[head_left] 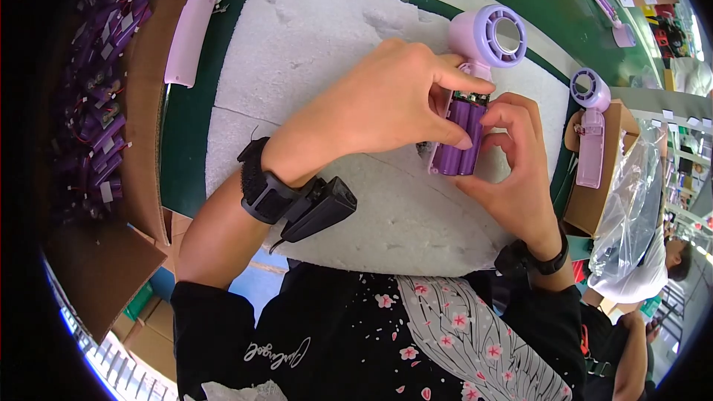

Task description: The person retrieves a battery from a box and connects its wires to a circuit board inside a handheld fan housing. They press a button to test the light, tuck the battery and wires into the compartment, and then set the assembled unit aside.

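A lilac handheld fan (486, 36) lies on the white foam board, its round head pointing away from me and its handle open. Inside the handle sit purple battery cells (464, 134), side by side, below a small green circuit board (473, 97). My left hand (390, 100) reaches over from the left and is closed on the handle. Its thumb presses the cells and its index finger lies by the circuit board. From the right, my right hand (523, 156) curls round the handle's lower part, thumb at the cells' bottom end and fingers along their right side.
A carton (145, 104) at left holds many purple battery packs (104, 104). Other lilac fan bodies lie at the far left (191, 33), right (590, 134) and far right (615, 18). Foam board (297, 44) covers the green table. A box with clear plastic (627, 186) and people are at right.
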Motion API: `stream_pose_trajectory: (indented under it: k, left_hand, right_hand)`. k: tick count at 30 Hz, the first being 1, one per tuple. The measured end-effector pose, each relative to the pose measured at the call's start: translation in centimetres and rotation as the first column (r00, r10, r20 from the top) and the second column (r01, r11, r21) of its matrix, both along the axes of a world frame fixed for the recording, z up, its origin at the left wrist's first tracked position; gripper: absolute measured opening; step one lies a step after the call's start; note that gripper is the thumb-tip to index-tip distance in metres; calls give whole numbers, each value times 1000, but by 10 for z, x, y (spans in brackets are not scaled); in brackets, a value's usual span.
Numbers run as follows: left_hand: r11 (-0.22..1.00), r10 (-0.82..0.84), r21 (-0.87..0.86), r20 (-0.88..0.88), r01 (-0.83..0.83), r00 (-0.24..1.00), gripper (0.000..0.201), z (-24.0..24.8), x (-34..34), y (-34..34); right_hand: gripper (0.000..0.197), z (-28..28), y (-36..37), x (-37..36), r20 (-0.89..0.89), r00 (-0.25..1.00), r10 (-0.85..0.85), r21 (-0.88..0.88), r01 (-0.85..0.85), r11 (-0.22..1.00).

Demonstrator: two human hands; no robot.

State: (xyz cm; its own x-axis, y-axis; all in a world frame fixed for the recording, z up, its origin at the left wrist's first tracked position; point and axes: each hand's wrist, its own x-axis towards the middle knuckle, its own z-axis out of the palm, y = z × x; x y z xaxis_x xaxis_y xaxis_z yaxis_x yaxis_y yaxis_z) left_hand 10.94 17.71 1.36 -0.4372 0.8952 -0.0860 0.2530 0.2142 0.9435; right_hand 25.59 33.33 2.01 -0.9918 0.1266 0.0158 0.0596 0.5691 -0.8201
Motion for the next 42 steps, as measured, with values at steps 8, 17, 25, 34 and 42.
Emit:
stream_pose_trajectory:
  k: [8, 17, 25, 34, 42]
  left_hand:
    - [997, 39, 67, 60, -43, 997, 56, -8, 0, 0]
    - [998, 56, 16, 154, -59, 986, 54, -18, 5, 2]
    - [998, 27, 61, 116, -34, 993, 51, -15, 4, -3]
    - [952, 196, 288, -307, -105, 931, 61, -21, -1, 4]
    - [902, 413, 262, -293, -343, 862, 49, -38, -9, 0]
  right_hand:
    - [70, 7, -2, -10, 161, 986, -37, -17, 40, 999]
    - [80, -6, 12, -5, -23, 992, 123, 40, -122, 992]
    - [73, -5, 0, 7, -138, 955, 263, 406, -187, 895]
    - [57, -8, 11, -28, -139, 988, -69, 473, 128, 872]
    - [49, 28, 93, -14, -168, 876, -452, 749, 411, 519]
